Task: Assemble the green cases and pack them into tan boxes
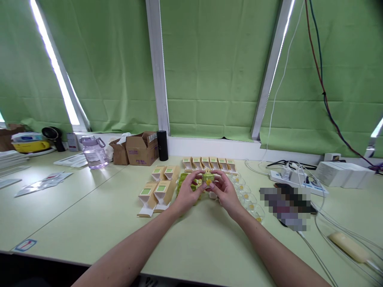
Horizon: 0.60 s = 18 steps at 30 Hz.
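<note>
Between my two hands, above the middle of the table, is a small yellow-green case (207, 178) with a loop on top. My left hand (191, 190) grips its left side, thumb in front. From the right, my right hand (224, 192) pinches the same case with thumb and fingers. Several green pieces (182, 180) lie behind my left hand, partly hidden by it. Clear domed covers with yellow centres (251, 207) stand in a row to the right of my right hand. Open cream boxes with green windows (161, 191) are grouped to the left.
Another row of cream boxes (209, 162) lines the back. Farther left stand a cardboard box (141, 149), a black cylinder (162, 145) and a lilac water bottle (94, 153). A power strip (299, 183), white boxes (344, 174) and loose cables occupy the right side, near a cream-coloured device (349, 246).
</note>
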Motion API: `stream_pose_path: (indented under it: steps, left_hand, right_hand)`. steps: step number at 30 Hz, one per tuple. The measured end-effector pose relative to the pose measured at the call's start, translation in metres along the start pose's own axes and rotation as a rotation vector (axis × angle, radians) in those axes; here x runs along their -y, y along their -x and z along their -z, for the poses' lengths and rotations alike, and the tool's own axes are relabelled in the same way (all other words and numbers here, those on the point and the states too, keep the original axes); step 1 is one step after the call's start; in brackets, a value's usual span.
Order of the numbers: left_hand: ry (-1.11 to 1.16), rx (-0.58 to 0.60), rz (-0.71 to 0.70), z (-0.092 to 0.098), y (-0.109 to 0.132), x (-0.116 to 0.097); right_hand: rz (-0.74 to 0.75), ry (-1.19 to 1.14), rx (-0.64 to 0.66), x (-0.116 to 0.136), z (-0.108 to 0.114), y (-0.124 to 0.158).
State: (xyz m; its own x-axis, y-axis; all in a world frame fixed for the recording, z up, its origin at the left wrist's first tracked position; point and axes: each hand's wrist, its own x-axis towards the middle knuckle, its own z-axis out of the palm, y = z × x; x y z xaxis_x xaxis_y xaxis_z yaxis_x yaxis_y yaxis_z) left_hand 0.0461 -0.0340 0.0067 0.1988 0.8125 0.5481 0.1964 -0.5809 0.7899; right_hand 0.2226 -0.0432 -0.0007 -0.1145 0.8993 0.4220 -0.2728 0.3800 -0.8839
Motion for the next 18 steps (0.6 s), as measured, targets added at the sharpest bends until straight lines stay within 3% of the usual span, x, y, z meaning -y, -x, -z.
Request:
stream_pose_path:
  steps: [9, 18]
  left_hand:
    - [-0.077, -0.038, -0.030, -0.002, -0.001, 0.008]
    - [-0.055, -0.052, -0.108, -0.002, 0.001, 0.003]
  right_hand:
    - [0.022, -0.035, -0.030, -0.002, 0.001, -0.003]
    - [-0.121, -0.410, -0.061, -0.013, 0.009, -0.005]
